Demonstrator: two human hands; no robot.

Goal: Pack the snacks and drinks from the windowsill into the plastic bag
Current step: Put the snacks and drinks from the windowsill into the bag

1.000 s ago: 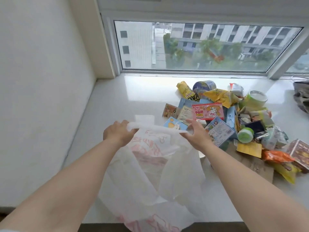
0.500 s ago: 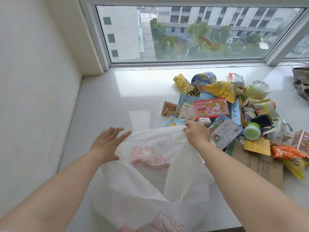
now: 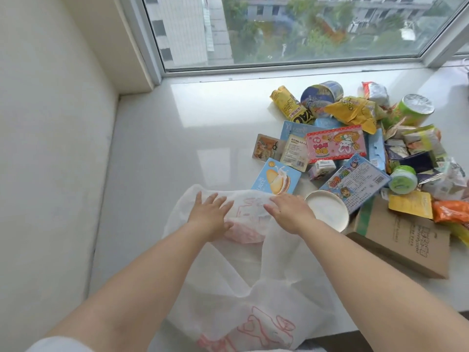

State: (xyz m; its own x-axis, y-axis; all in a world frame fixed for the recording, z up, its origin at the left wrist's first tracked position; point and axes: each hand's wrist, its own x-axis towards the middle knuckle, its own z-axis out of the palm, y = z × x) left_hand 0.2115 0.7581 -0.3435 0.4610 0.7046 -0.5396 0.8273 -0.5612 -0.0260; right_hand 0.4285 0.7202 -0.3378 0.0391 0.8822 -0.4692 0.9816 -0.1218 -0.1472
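White windowsill [image 3: 177, 153] runs under a wide window. Both hands press flat on the plastic bag [image 3: 253, 283] lying across its near edge: left hand [image 3: 209, 217] and right hand [image 3: 291, 212], fingers spread and released. Snacks and drinks [image 3: 355, 148] lie heaped just right of the bag.

Plastic bag [image 3: 253, 288] bottom past the lower edge; orange packet [image 3: 450, 210] cut by the right edge.
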